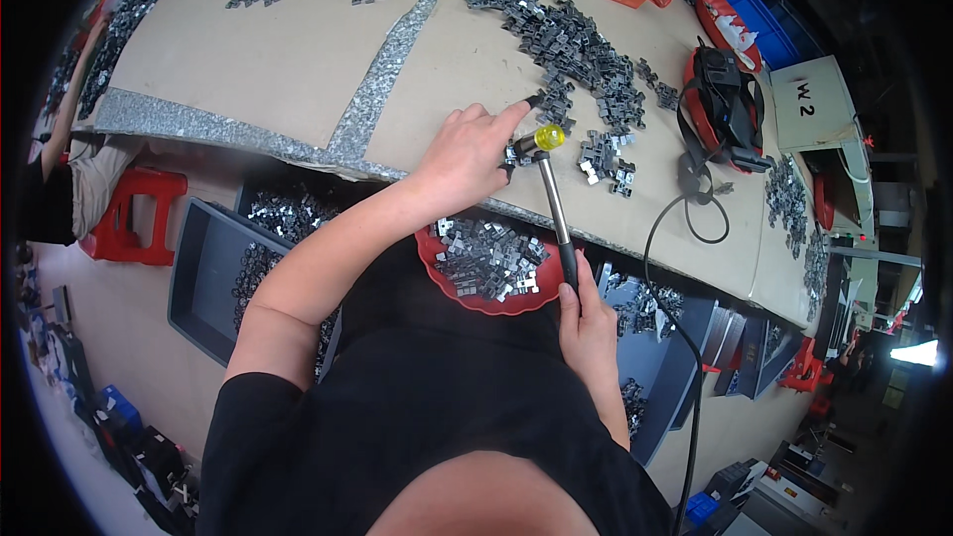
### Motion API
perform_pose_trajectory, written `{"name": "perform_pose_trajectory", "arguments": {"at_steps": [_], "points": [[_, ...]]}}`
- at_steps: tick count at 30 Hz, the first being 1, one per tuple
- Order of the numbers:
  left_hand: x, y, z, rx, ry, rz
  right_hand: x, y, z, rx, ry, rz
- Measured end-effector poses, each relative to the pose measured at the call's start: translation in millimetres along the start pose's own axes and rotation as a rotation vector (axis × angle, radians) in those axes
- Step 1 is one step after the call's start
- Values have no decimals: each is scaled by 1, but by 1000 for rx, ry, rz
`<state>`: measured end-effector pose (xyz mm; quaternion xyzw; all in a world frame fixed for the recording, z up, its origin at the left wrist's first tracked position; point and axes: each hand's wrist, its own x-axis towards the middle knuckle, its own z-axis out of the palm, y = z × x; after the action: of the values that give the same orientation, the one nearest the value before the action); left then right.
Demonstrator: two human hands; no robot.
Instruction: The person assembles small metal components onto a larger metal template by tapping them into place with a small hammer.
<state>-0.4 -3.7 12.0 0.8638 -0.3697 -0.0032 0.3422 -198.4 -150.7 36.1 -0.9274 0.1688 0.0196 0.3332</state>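
Observation:
My right hand (588,323) is closed around the black grip of a hammer (554,201) with a silver shaft. The yellow end of the hammer's head is up, right above the table's near edge. My left hand (463,157) rests over the cardboard top, index finger stretched toward the parts, thumb apart from it. Dark covers sit on those two fingertips. A small metal part (511,153) shows between thumb and index finger, beside the hammer head, which partly hides it. Loose dark metal parts (608,154) lie just right of the hammer head.
Under the table edge a red scalloped bowl (493,309) holds small silver parts. A long heap of metal parts (576,45) spreads across the cardboard-covered table (268,60). At the right are a black headset (728,109) and its cable (685,337). Grey bins (213,273) flank my lap.

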Motion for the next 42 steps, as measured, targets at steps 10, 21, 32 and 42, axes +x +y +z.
{"name": "perform_pose_trajectory", "arguments": {"at_steps": [10,21,32,42], "points": [[-1,-3,1,-101,43,-53,-6,7,-8,197,262,-287],[-23,7,-18,-80,-139,-37,-11,19,-7,210,169,-158],[74,-13,30,54,23,271,-5,21,-5,479,206,-41],[33,-18,-1,-463,-51,-108,-5,27,1,503,185,-34]]}}
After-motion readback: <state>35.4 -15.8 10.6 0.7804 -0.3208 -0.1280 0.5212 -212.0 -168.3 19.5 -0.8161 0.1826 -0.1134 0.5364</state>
